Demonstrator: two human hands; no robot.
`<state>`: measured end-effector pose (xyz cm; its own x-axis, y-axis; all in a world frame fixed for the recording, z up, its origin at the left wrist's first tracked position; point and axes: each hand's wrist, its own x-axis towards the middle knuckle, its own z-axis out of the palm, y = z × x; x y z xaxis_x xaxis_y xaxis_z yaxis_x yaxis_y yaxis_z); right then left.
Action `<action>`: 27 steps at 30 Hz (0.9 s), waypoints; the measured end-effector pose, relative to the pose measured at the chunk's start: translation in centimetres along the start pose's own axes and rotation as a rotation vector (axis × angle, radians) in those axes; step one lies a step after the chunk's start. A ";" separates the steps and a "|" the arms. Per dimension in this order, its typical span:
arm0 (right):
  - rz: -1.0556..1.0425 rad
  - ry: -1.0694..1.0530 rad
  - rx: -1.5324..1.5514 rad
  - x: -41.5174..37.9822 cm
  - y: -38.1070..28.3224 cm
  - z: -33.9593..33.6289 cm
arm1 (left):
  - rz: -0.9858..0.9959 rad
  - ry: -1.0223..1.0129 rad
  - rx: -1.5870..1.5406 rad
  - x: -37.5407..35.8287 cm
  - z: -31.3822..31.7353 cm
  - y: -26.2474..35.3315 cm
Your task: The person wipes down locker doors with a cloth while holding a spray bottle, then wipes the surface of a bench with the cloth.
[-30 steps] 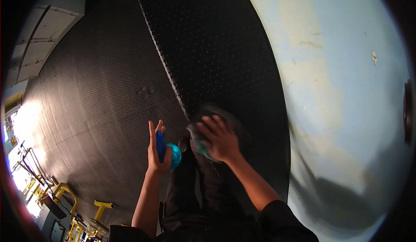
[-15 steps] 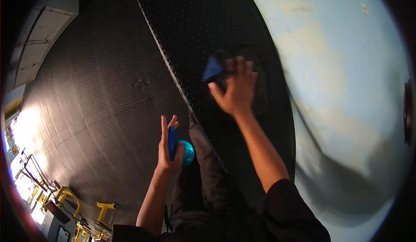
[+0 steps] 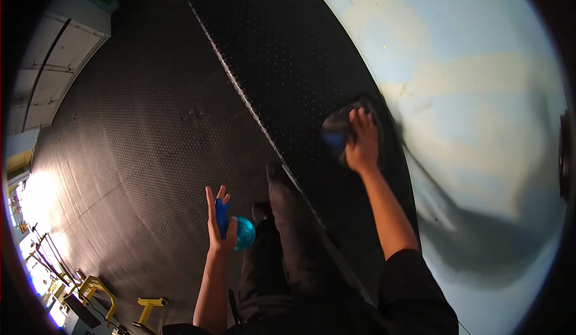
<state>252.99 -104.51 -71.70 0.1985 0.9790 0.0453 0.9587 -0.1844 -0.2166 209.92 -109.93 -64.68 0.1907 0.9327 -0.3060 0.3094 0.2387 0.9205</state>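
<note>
My right hand (image 3: 363,141) lies with its fingers spread on a dark cloth (image 3: 338,132) with a blue patch, pressed against the black textured surface close to the pale wall. In my left hand (image 3: 219,224) is a bottle with a blue top (image 3: 222,218) and a round turquoise body (image 3: 244,233). Its thumb wraps by the bottle, and the other fingers point upward.
Black studded flooring (image 3: 144,113) spreads to the left of a raised edge (image 3: 246,98). A blue and cream wall (image 3: 462,95) stands at the right. Yellow-framed gym equipment (image 3: 99,290) is at the lower left, and white panels (image 3: 60,65) at the upper left.
My right hand and the cloth have moved right and down, closer to the wall. My left hand with the bottle sits lower and slightly further left. The view has shifted, and a foot now shows.
</note>
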 end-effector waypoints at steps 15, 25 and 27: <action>-0.270 -0.200 0.295 -7.0 -13.9 -0.1 | -0.096 -0.105 -0.195 0.1 5.9 2.1; 0.162 0.058 0.033 -3.8 6.4 -2.1 | -0.123 -0.152 -0.012 -2.0 4.8 2.1; 0.220 0.058 -0.085 -1.0 3.9 -0.8 | -0.080 -0.222 -0.050 -2.6 6.0 1.3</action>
<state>256.74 -106.26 -71.83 0.4135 0.9083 0.0624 0.9042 -0.4017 -0.1449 215.43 -113.61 -64.15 0.3691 0.8293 -0.4196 0.2863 0.3281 0.9002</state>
